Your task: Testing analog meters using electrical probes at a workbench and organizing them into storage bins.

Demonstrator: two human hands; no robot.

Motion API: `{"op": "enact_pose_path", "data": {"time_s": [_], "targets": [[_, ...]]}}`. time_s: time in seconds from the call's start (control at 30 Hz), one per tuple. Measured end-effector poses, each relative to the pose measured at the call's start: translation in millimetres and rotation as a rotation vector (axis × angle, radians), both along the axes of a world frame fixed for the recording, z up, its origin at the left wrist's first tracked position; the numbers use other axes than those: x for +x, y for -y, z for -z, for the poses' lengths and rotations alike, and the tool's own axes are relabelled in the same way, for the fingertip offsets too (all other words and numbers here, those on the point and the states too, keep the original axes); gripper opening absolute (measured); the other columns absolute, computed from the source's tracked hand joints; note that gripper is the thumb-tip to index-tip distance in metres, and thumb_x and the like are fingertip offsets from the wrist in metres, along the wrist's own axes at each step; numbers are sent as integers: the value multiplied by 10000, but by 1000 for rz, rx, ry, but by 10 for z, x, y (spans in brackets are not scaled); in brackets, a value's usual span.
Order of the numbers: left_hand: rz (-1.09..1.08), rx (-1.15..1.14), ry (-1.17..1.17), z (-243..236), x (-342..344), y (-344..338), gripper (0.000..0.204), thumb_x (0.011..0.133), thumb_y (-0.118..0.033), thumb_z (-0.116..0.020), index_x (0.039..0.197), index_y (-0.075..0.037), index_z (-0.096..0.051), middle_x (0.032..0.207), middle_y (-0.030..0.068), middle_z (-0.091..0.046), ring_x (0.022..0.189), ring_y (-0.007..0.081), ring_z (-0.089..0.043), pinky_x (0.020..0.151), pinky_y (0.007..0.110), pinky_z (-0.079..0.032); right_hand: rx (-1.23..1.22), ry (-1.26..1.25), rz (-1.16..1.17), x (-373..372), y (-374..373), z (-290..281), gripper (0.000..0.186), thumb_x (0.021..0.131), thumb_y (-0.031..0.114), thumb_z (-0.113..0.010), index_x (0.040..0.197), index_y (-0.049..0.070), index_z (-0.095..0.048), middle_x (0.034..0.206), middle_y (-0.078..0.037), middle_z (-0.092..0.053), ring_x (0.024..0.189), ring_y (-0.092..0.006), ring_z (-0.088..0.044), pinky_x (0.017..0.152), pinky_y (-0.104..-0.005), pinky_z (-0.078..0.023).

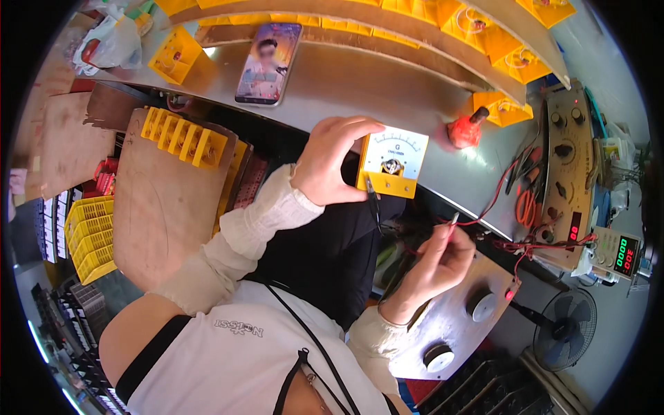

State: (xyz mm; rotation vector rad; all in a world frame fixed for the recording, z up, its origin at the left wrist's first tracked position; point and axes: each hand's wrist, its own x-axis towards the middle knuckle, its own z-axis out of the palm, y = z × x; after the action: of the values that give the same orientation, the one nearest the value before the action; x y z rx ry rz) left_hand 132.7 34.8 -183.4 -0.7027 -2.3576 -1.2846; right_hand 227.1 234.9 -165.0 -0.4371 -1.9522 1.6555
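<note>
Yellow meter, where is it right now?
In the head view, the yellow meter is right of centre, upper half, in the left hand, with the right hand to its lower right.

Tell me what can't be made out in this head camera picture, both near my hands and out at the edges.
- Back of the yellow meter: head view, turned away from the camera.
- Pointer reading on its dial: head view, too small.
- Grip end of the thin probe: head view, covered by the right hand.
- Topmost yellow housings: head view, cut off by the upper edge.
</note>
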Motion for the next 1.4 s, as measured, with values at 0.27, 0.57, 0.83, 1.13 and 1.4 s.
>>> {"op": "enact_pose_path", "data": {"time_s": [0.27, 0.57, 0.83, 1.13, 1.4], "targets": [[161, -158, 31, -6, -175, 59, 639, 571, -186, -856, 1169, -280, -653, 1308, 85, -508, 1150, 282, -535, 1017, 442, -331, 143, 12, -49, -951, -401, -164, 143, 906, 92, -698, 970, -22, -639, 762, 43, -484, 683, -31, -342, 600, -179, -314], [185, -169, 39, -9, -153, 54, 692, 561, -6, -827, 1198, -245, -698, 1383, 118, -443, 1248, 350, -424, 1077, 427, -434, -60, 20, -33, -1437, -465, -100, 346, 1004, 258, -574, 1205, -8, -669, 812, 33, -544, 700, -26, -420, 632, -177, -345], [169, -193, 22, -40, -153, 48, 682, 579, -27, -827, 1201, -277, -702, 1403, 110, -440, 1225, 347, -438, 1064, 429, -417, 406, -185, -143, -1660, -481, -62, 294, 953, 221, -656, 1185, 45, -695, 988, -49, -626, 801, -93, -543, 711, -223, -438], [158, -220, -5, -30, -160, 53, 683, 567, -82, -843, 1197, -309, -704, 1401, 106, -459, 1204, 343, -455, 1036, 424, -385, 612, -10, -191, -1674, -491, -120, 314, 912, 266, -699, 1033, -21, -659, 768, -109, -672, 659, -189, -618, 638, -315, -491], [151, -233, -15, -20, -159, 56, 699, 556, -109, -842, 1206, -321, -694, 1392, 106, -467, 1191, 337, -462, 1024, 425, -367, 766, -30, 2, -1701, -417, -86, 370, 960, 310, -629, 1093, -33, -584, 769, -180, -668, 659, -298, -649, 616, -388, -505]]}}
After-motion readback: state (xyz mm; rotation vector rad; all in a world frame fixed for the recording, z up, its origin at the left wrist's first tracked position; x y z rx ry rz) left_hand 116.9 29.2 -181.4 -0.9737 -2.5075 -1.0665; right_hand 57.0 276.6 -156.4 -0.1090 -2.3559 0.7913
